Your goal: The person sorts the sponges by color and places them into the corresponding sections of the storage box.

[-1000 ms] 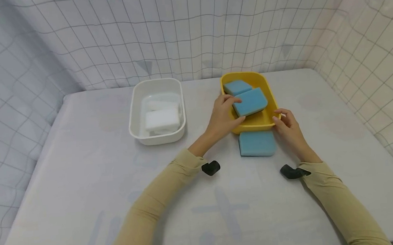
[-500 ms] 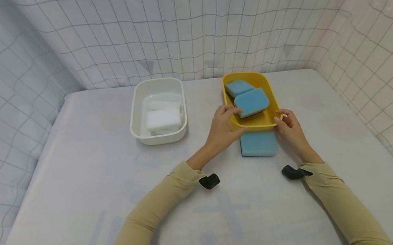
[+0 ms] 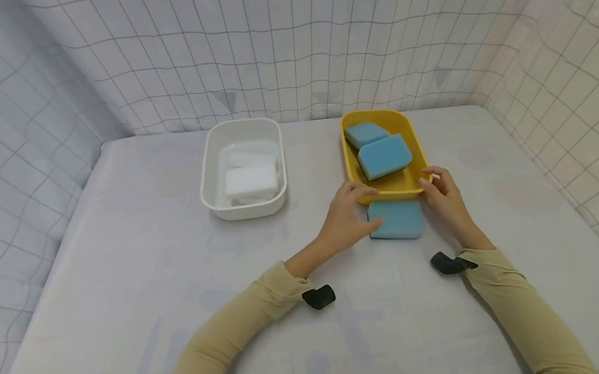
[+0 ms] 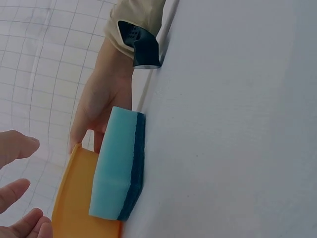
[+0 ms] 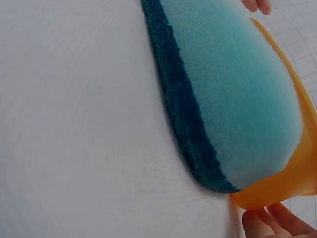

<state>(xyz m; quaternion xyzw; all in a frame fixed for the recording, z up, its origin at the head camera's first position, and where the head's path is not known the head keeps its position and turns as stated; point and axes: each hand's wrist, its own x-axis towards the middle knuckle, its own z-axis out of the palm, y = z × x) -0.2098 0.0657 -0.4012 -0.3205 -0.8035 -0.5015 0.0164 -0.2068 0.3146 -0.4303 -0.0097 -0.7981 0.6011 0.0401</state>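
Note:
A blue sponge (image 3: 399, 220) with a dark scouring layer underneath lies on the table against the near side of a yellow tub (image 3: 385, 196). Over that sponge's left end hovers my left hand (image 3: 343, 220), thumb and fingers spread apart, holding nothing. Its fingertips also show at the left edge of the left wrist view, apart from the sponge (image 4: 116, 168). My right hand (image 3: 445, 202) pinches the tub's near right corner between thumb and fingers. Inside the tub, a blue sponge (image 3: 384, 155) leans partly over another blue sponge (image 3: 365, 133).
Left of the yellow tub stands a white tub (image 3: 205, 177) with several white blocks (image 3: 251, 181) piled in it. White grid-patterned cloth (image 3: 288, 47) walls the table's back and sides.
My left hand has drawn back from the sponge inside the yellow tub, over the near rim, to above the sponge on the table. My right hand stays at the tub's corner.

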